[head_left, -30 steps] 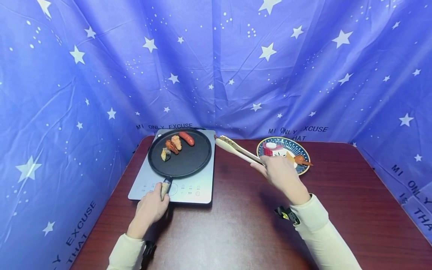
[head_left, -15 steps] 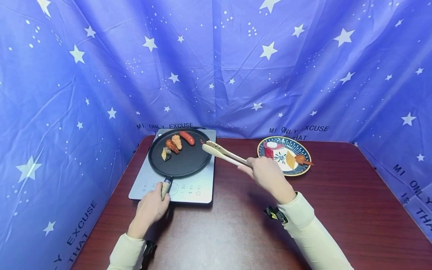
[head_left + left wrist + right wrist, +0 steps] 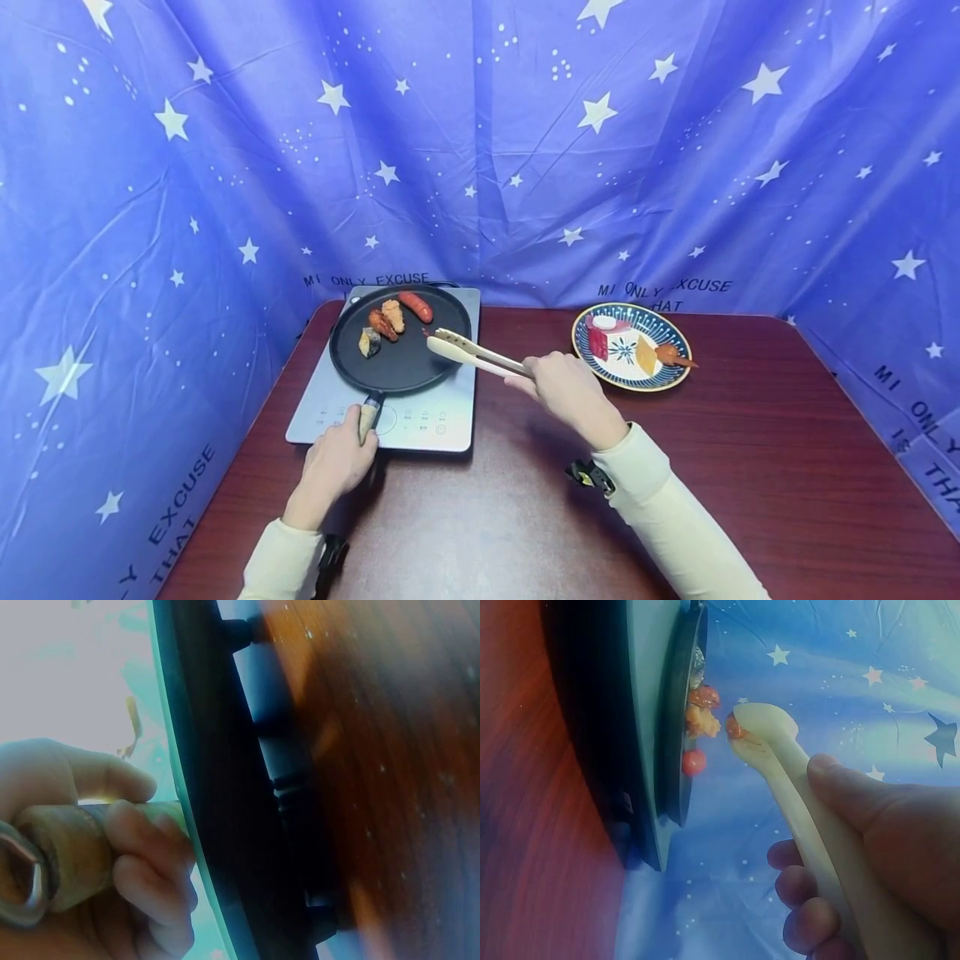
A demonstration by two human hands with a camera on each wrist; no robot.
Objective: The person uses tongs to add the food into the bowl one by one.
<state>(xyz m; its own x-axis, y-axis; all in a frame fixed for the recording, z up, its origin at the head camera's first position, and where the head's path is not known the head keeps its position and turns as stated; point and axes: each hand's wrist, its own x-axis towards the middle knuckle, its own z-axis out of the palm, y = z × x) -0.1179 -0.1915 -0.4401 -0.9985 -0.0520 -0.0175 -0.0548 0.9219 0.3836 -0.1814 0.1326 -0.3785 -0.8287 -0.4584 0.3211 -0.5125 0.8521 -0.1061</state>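
Note:
My left hand (image 3: 337, 460) grips the wooden handle (image 3: 75, 851) of a round black frying pan (image 3: 408, 367) on a silver induction cooktop (image 3: 453, 408). In the pan lie a red sausage (image 3: 416, 307), a breaded fried piece (image 3: 392, 316), a glazed brown chicken wing (image 3: 381, 326) and a yellow-and-dark piece (image 3: 368, 342). My right hand (image 3: 566, 392) holds cream-coloured tongs (image 3: 480, 357), their tips above the pan's right half. Pinched between the tips is a small reddish-brown food piece (image 3: 736, 726), mostly hidden by them; its kind I cannot tell.
A blue patterned plate (image 3: 622, 350) stands at the back right of the dark red table (image 3: 750, 417). It bears a red piece (image 3: 597, 342), a white-topped pink piece (image 3: 604, 322), a yellow piece (image 3: 645, 356) and an orange-brown drumstick-like piece (image 3: 670, 355). A starry blue curtain (image 3: 480, 150) surrounds the table.
My right hand has carried the tongs and the piece in them leftward, from beside the plate to over the pan. The left hand stays on the handle.

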